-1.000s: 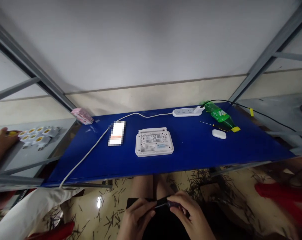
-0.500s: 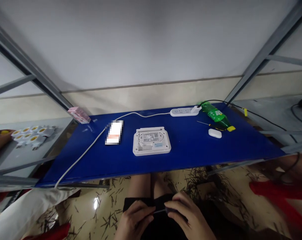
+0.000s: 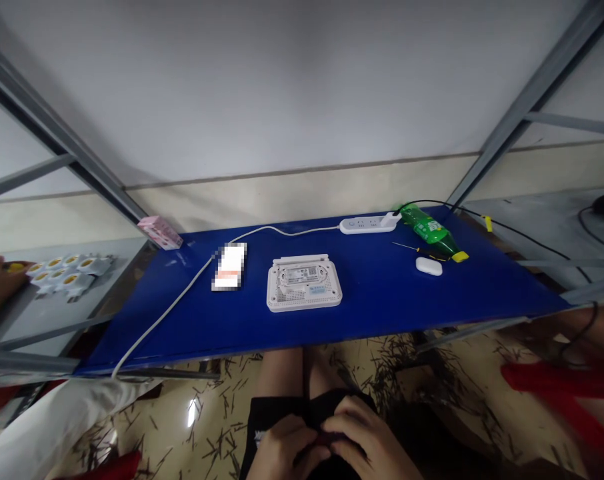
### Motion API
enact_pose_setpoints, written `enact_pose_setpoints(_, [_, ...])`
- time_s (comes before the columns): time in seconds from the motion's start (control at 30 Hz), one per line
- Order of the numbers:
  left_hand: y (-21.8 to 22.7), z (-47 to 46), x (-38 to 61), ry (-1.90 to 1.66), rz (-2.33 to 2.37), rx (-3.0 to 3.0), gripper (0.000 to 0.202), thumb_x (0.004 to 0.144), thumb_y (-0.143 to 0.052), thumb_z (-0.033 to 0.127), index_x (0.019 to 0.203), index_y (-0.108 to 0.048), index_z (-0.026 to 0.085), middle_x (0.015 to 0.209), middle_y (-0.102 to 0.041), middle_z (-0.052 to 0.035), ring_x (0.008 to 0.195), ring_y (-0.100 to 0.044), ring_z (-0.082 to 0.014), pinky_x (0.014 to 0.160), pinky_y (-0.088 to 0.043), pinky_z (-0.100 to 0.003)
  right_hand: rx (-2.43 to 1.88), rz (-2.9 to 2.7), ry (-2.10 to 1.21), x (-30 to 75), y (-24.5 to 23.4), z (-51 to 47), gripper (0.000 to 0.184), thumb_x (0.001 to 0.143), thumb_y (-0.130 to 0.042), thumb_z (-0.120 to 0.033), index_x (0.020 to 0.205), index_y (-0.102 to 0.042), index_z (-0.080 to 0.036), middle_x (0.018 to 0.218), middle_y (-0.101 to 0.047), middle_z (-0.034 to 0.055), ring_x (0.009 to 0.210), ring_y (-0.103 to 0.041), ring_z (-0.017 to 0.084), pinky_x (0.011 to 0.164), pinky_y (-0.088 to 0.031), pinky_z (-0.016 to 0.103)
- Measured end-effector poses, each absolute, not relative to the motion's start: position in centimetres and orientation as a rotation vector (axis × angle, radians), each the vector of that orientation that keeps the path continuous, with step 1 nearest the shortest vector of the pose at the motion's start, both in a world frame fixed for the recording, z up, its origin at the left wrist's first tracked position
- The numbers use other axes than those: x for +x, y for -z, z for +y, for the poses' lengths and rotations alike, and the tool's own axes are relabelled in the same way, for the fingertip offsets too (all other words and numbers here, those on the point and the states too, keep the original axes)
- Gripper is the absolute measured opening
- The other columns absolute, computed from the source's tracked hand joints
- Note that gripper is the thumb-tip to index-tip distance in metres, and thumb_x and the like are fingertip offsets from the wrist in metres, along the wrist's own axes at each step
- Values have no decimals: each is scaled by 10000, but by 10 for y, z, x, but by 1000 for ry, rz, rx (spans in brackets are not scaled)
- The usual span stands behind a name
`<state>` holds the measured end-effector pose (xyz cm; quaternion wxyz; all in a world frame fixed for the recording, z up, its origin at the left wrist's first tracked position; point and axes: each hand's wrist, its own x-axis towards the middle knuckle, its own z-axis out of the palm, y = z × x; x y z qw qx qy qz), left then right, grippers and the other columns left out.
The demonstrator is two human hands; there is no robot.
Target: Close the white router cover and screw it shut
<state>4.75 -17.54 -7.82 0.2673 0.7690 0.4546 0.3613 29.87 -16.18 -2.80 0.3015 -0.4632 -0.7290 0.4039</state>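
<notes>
Head camera: both hands are low at the near side of the scene, over the lap and short of the blue surface (image 3: 382, 300). The right hand (image 3: 359, 430) has its fingers bent and pinched about a small dark object (image 3: 327, 438), mostly hidden, so its exact kind can't be made out. The left hand (image 3: 287, 443) is curled, its fingertips turned toward that same object; whether it grips it too is unclear from this angle. Beyond the near edge, a white router (image 3: 305, 283) lies underside up around the middle of the surface, far of both hands and well apart from them. Its long axis runs left to right, roughly along that edge, with a folded antenna (image 3: 301, 259) on the far side; neither hand is plainly nearer to it. Left of the router lies a blurred white rectangle (image 3: 231, 267), perhaps a phone, near a white cable (image 3: 182, 293) that runs to the power strip (image 3: 365, 225) at the far side. To the right, a thin screwdriver (image 3: 433, 254) points its tip left beside a green bottle (image 3: 427, 225) on its side, with a small white case (image 3: 429, 267) just near of the handle.
</notes>
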Motion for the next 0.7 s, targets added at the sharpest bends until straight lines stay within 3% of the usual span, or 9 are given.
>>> enact_pose_setpoints(0.07, [73, -175, 42, -783, 1175, 2125, 194, 1104, -725, 385, 942, -812, 323, 758, -783, -41, 627, -749, -226, 583, -613, -296, -1244, -1915, -1099, 298, 35, -164, 409, 886, -774, -261, 1199, -823, -520, 1066, -841, -14, 977, -871, 287, 886, -711, 342])
enact_pose_setpoints(0.17, [66, -175, 34, -635, 1136, 2131, 189, 1083, -684, 247, 917, -745, 313, 798, -779, -33, 701, -758, -220, 650, -598, -293, -1259, -1880, -1118, 295, 45, -171, 415, 894, -756, -243, 1209, -809, -509, 1096, -845, -18, 1015, -868, 290, 914, -705, 351])
enact_pose_setpoints(0.4, [80, -177, 35, -619, 1021, 2198, 260, 1013, -725, 185, 814, -584, 275, 728, -732, 5, 660, -712, -175, 598, -484, -276, -1327, -1929, -1105, 292, 59, -188, 367, 789, -741, -164, 1067, -736, -404, 1060, -850, -22, 960, -838, 298, 891, -688, 372])
enact_pose_setpoints(0.5, [89, -177, 46, -648, 1002, 2311, 277, 960, -800, 176, 818, -583, 276, 719, -737, 21, 632, -703, -162, 572, -478, -268, -1400, -1982, -1133, 298, 69, -193, 302, 757, -753, -207, 1005, -729, -379, 1024, -874, -2, 947, -844, 321, 880, -676, 381])
enact_pose_setpoints(0.6, [100, -176, 60, -716, 1006, 2472, 307, 893, -863, 168, 822, -589, 286, 692, -733, 25, 598, -696, -178, 535, -495, -288, -1483, -1916, -1241, 307, 87, -198, 271, 749, -755, -312, 1000, -744, -414, 988, -904, -20, 878, -873, 324, 802, -659, 363])
enact_pose_setpoints(0.7, [114, -173, 69, -752, 956, 2533, 316, 909, -880, 237, 823, -583, 300, 651, -700, 28, 548, -664, -192, 492, -502, -308, -1476, -1807, -1365, 313, 105, -196, 310, 639, -790, -392, 924, -736, -501, 865, -887, -109, 758, -872, 317, 630, -594, 332])
